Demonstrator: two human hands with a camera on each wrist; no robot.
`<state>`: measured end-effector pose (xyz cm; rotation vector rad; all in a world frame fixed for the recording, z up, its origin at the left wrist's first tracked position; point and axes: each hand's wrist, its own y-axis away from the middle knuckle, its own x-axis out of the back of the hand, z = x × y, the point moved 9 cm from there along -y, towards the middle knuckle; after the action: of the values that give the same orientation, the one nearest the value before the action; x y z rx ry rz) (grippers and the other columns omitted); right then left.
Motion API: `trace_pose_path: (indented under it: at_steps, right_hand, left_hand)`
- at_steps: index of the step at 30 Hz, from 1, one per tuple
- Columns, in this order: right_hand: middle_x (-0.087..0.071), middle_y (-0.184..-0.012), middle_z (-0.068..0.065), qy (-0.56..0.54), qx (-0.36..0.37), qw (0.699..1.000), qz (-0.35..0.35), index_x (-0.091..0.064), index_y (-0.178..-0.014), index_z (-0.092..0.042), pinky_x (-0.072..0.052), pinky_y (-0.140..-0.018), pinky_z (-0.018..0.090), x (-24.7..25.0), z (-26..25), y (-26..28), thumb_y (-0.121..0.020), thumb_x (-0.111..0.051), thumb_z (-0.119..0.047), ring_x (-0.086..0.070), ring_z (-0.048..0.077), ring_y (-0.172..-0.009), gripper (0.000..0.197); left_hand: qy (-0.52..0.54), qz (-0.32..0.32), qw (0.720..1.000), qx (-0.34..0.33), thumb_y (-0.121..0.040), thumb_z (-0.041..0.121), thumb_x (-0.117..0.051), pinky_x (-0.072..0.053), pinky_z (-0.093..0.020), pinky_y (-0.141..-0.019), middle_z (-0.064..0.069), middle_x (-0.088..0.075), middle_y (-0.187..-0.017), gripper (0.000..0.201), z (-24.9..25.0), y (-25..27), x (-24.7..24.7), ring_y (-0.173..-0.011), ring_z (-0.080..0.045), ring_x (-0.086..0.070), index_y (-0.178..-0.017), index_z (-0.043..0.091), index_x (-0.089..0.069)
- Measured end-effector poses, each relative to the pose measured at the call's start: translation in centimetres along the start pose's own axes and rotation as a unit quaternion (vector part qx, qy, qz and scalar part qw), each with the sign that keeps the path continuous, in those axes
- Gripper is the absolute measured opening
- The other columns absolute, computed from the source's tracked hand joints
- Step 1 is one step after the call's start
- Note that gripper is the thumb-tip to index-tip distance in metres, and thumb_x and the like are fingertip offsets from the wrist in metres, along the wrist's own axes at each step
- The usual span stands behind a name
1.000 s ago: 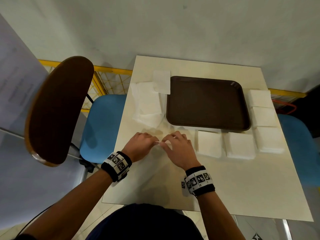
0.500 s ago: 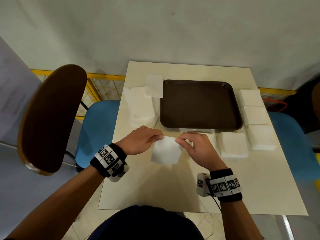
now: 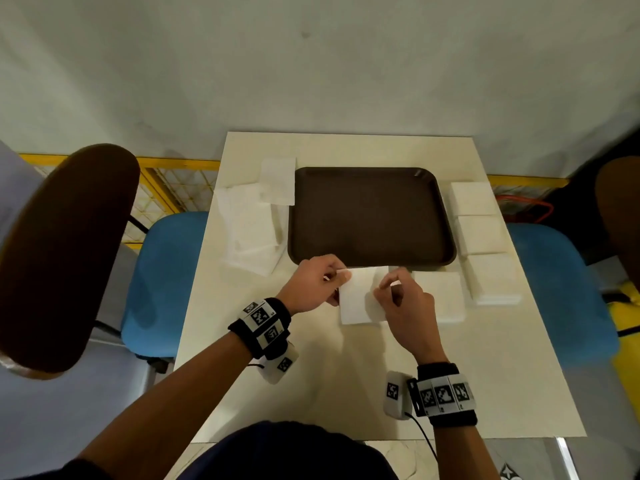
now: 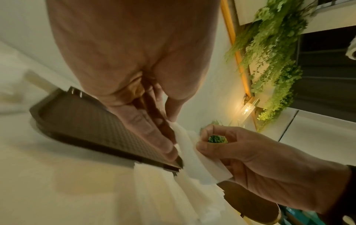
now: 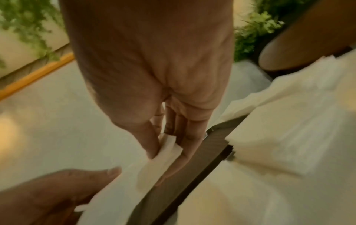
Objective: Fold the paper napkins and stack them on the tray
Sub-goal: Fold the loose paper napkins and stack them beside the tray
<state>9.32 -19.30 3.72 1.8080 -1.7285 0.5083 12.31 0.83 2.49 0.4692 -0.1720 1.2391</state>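
A folded white napkin (image 3: pixel 358 296) hangs just in front of the near rim of the dark brown tray (image 3: pixel 372 216), held up between both hands. My left hand (image 3: pixel 317 282) pinches its upper left corner, and my right hand (image 3: pixel 403 299) pinches its upper right edge. In the left wrist view the left fingertips (image 4: pixel 169 146) clamp the napkin (image 4: pixel 200 164) beside the tray (image 4: pixel 92 126). The right wrist view shows thumb and fingers (image 5: pixel 154 146) pinching the napkin (image 5: pixel 159 156) next to the tray rim (image 5: pixel 213 146). Nothing lies on the tray.
Unfolded napkins (image 3: pixel 249 230) lie left of the tray, one smaller square (image 3: pixel 277 180) at their far end. Folded stacks (image 3: pixel 479 233) line the tray's right side, another (image 3: pixel 441 296) near its front. Blue chair seats (image 3: pixel 162 278) flank the table (image 3: pixel 346 375); a brown chair back (image 3: pixel 65 251) stands left.
The napkin has been lifted off the table and carried toward the tray's near rim. Both hands shifted right and away from me, keeping hold of its upper edge.
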Motion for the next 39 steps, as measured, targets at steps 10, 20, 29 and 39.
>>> trace_pose_path:
  at_steps: [10, 20, 29, 39]
  right_hand:
    - [-0.074, -0.106, 0.004, 0.146, -0.086, 0.985, -0.019, -0.064, -0.116, -0.021, -0.059, -0.087, 0.032, -1.0, 5.1, -3.1, -0.105, -0.070, -0.025, -0.069, 0.018, -0.087, 0.013]
    - [-0.057, -0.135, 0.011, 0.312, -0.024, 0.948, -0.053, -0.055, -0.137, -0.014, -0.060, -0.093, 0.039, -3.1, 4.1, -2.9, -0.105, -0.068, -0.024, -0.070, 0.029, -0.109, 0.036]
    - [-0.063, -0.128, 0.006, 0.285, -0.002, 0.959, -0.003, -0.063, -0.132, -0.020, -0.058, -0.091, 0.036, -3.3, -0.6, -4.5, -0.105, -0.065, -0.021, -0.065, 0.024, -0.114, 0.027]
    - [-0.062, -0.113, 0.003, 0.232, 0.124, 0.965, -0.013, -0.062, -0.121, -0.020, -0.062, -0.078, 0.040, -10.6, -12.3, -10.7, -0.104, -0.066, -0.032, -0.064, 0.022, -0.101, 0.021]
  left_hand:
    - [-0.115, 0.048, 0.992, 0.032, -0.100, 0.011, -0.071, -0.057, -0.033, -0.070, -0.002, -0.061, -0.082, 0.017, -2.0, -4.1, -5.3, -0.073, -0.020, -0.065, -0.106, 0.020, -0.059]
    - [-0.179, 0.029, 0.982, 0.047, -0.102, 0.020, -0.066, -0.047, -0.028, -0.082, 0.001, -0.044, -0.117, 0.013, -3.8, -4.8, -7.7, -0.096, -0.019, -0.055, -0.114, 0.021, -0.062]
    - [-0.163, 0.176, 0.970, -0.030, -0.101, 0.021, -0.067, -0.054, -0.032, -0.077, 0.006, -0.057, -0.099, 0.005, -2.8, -2.3, 1.3, -0.084, -0.012, -0.057, -0.103, 0.022, -0.062]
    - [-0.370, 0.220, 0.903, -0.006, -0.091, 0.023, -0.076, -0.053, -0.046, -0.083, -0.013, -0.056, -0.126, 0.043, -5.6, -8.3, 16.5, -0.113, -0.034, -0.054, -0.127, 0.010, -0.056]
